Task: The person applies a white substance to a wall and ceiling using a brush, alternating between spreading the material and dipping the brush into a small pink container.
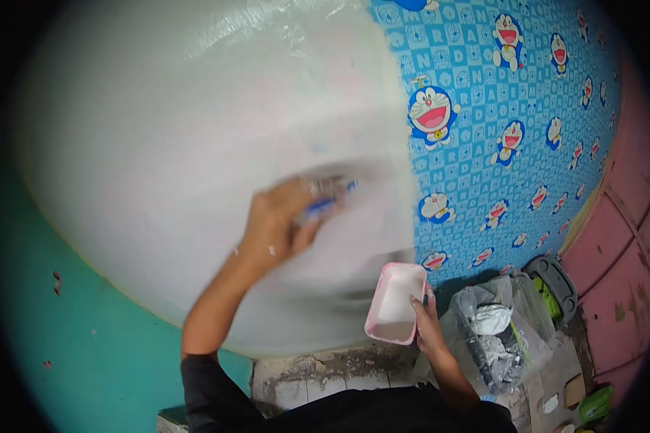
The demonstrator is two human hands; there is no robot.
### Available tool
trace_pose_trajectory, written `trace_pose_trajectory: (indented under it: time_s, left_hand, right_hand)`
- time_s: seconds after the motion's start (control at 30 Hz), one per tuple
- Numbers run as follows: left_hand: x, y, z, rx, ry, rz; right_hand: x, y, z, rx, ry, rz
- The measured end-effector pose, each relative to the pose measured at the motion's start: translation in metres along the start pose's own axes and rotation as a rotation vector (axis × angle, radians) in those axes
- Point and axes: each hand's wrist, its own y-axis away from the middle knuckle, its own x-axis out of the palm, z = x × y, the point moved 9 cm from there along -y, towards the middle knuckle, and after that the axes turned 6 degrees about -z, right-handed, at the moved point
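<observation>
My left hand (278, 220) is closed around a paintbrush (321, 208) with a blue handle, held against the whitish wall (195, 159). Motion smears the brush, so its bristles are hard to make out. Lower right of it, my right hand (427, 325) grips a pink rectangular tub (369, 326) by its right side, the thumb over the rim. White paint (397, 299) lies in the tub. Right of the painted area, the wall carries blue wallpaper (477, 137) with cartoon cats, its edge running nearly straight down.
A clear plastic bag (458, 339) with crumpled contents stands by the wall at lower right, beside a grey plastic item (562, 289). A green object (596, 404) lies on the floor. Green wall (123, 346) is at left, pink wall (621, 267) at right. Pale tiles (328, 387) run along the base.
</observation>
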Motion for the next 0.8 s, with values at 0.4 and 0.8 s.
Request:
trace_pose_trajectory:
  time_s: [0.4,0.8]
  left_hand:
    - [-0.061,-0.22,0.077,-0.267,-0.058,-0.055]
    - [-0.136,-0.264,0.018,0.442,-0.456,-0.489]
  right_hand:
    - [-0.035,0.0,-0.005,-0.005,-0.001,0.004]
    - [-0.055,0.005,0.021,-0.084,0.045,-0.022]
